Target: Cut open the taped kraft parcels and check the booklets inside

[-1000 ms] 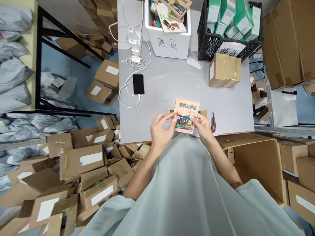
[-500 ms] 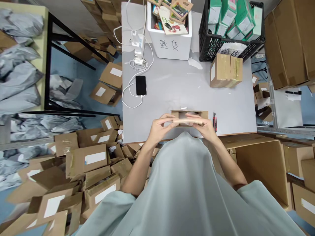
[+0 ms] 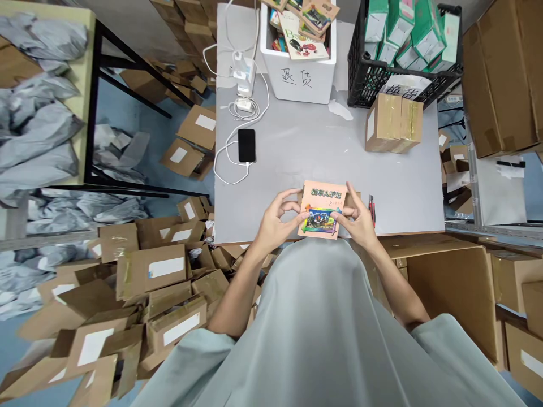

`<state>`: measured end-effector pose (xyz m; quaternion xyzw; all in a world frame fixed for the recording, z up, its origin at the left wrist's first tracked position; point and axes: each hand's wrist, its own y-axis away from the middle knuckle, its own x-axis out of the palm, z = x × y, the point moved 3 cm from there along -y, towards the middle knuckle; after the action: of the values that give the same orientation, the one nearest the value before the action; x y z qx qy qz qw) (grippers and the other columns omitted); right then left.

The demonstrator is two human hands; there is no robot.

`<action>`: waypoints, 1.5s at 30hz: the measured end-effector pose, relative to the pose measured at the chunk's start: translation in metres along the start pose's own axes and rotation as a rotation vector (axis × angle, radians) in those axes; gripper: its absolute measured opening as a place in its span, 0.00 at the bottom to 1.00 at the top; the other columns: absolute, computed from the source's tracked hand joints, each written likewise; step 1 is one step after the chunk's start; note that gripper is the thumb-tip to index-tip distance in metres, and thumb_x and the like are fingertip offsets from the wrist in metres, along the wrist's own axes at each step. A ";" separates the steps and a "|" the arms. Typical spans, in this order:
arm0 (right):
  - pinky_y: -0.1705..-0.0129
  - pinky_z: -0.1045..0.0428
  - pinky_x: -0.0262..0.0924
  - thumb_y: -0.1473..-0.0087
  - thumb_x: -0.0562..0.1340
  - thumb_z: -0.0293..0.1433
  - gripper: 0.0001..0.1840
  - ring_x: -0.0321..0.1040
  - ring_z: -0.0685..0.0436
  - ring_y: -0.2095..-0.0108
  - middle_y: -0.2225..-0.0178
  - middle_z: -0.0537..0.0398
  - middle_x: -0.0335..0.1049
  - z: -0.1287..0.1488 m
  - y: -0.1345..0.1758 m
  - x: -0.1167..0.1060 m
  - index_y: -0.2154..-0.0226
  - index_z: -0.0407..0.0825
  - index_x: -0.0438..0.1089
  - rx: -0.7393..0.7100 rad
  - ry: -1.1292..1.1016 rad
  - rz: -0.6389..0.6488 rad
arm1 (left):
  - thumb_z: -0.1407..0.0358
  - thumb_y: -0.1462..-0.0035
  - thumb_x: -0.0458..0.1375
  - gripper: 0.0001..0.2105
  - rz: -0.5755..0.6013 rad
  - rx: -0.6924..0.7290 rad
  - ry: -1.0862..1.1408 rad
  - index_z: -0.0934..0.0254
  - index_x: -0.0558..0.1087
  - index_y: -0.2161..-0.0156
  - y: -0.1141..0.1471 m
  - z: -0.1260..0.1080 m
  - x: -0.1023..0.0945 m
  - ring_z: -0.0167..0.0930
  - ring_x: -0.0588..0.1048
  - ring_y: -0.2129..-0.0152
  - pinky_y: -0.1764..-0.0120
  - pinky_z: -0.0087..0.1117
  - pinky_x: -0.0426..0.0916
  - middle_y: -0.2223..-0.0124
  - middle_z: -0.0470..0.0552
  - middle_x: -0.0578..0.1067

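Observation:
A small pink book [image 3: 324,195] with a colourful picture on its cover faces up at me near the table's front edge. My left hand [image 3: 278,217] grips its left side, thumb on the cover. On the other side my right hand [image 3: 358,220] pinches it, thumb pressed on the picture and forefinger along the upper right corner. Behind the book, mostly hidden, is a cardboard box [image 3: 353,198]; only a bit of its edge shows. Just right of my right hand lies a red and black box cutter [image 3: 372,210].
On the grey table [image 3: 292,147] are a phone [image 3: 246,145] on a white cable, a taped carton [image 3: 392,125], a white foam bin [image 3: 299,79] of books and a black crate [image 3: 356,73] of green boxes. Many cartons [image 3: 155,268] crowd the floor at left.
The book has tilted from edge-on to cover-up, so its front now shows. Both hands still hold it, and it now hides most of the open box behind. The view has shifted slightly.

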<state>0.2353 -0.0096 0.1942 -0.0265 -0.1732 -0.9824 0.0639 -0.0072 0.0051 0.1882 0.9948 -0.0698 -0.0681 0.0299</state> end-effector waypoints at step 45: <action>0.45 0.37 0.79 0.48 0.74 0.64 0.36 0.83 0.31 0.49 0.52 0.46 0.87 -0.022 -0.005 0.060 0.52 0.52 0.81 0.009 -0.057 -0.110 | 0.49 0.43 0.74 0.33 -0.300 -0.133 -0.050 0.62 0.75 0.37 0.034 0.018 0.000 0.36 0.83 0.55 0.43 0.43 0.76 0.41 0.60 0.83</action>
<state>0.1747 -0.0199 0.1764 -0.0449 -0.1804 -0.9826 0.0050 -0.0147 -0.0289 0.1724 0.9878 0.0832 -0.1013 0.0836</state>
